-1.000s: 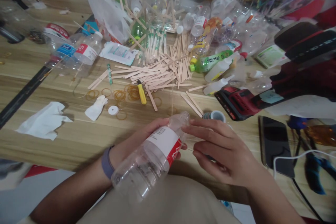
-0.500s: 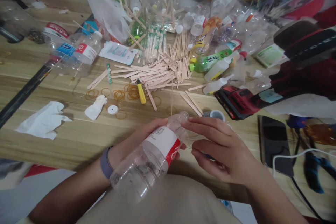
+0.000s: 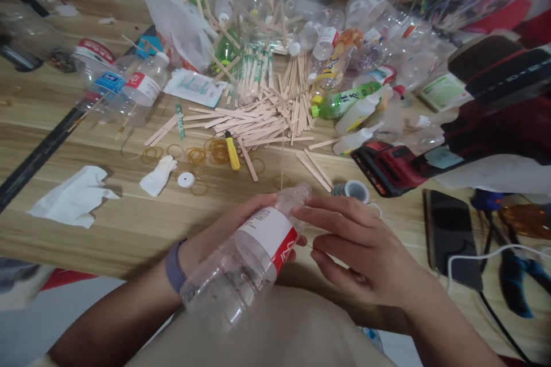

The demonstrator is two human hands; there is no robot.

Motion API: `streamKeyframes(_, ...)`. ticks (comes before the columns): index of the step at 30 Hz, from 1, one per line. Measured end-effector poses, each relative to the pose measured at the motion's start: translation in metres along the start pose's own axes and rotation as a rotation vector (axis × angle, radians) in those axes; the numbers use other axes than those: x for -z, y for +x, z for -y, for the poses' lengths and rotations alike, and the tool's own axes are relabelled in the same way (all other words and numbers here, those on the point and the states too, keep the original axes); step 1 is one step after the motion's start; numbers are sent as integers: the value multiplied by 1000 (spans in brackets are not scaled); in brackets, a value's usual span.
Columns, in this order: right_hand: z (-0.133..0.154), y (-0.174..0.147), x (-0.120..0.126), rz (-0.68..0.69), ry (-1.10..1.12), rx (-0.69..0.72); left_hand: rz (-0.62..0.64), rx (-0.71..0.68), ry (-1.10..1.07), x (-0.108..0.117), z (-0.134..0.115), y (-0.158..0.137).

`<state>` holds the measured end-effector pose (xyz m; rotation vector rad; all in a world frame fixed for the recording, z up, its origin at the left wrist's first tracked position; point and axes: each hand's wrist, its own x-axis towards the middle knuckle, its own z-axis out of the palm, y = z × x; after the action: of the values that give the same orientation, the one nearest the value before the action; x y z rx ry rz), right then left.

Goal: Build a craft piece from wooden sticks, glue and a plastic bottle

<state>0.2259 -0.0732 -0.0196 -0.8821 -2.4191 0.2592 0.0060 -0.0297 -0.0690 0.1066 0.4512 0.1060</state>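
Head view: we grip the clear bottle [image 3: 228, 281] in our left hand [image 3: 228, 221], tilted above the table's near edge, neck pointing away from us. Our right hand [image 3: 365, 246] is half-curled with fingertips at the neck; whether it pinches the thin rod beside it, we cannot tell. Just beyond lie rubber bands [image 3: 215, 151], a yellow-handled screwdriver [image 3: 233, 153] and a heap of flat wooden sticks [image 3: 253, 125]. Near our right hand stands a tape roll [image 3: 358, 191]; further right, a red-and-black power tool [image 3: 387, 167] partly blocks our view of the bottles behind, and a white cable [image 3: 477, 254] crosses a phone [image 3: 451, 223].
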Motion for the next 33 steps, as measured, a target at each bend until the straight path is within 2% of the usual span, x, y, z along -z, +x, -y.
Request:
streamKeyframes(9, 1, 1, 1, -28, -27, -20, -64, 33, 33, -1, 0, -3)
streamKeyframes(16, 3, 2, -3, -48, -16, -10, -110, -21, 2, -2, 2, 2)
streamKeyframes(23, 0, 3, -6, -47, -130, 2, -135, -30, 0, -10, 0, 1)
streamKeyframes(30, 2, 1, -7, -113, -74, -10, -222, -10, 17, -16, 2, -2)
streamKeyframes(33, 1, 1, -9, -94, -68, -4, -224, -6, 44, -16, 4, -3)
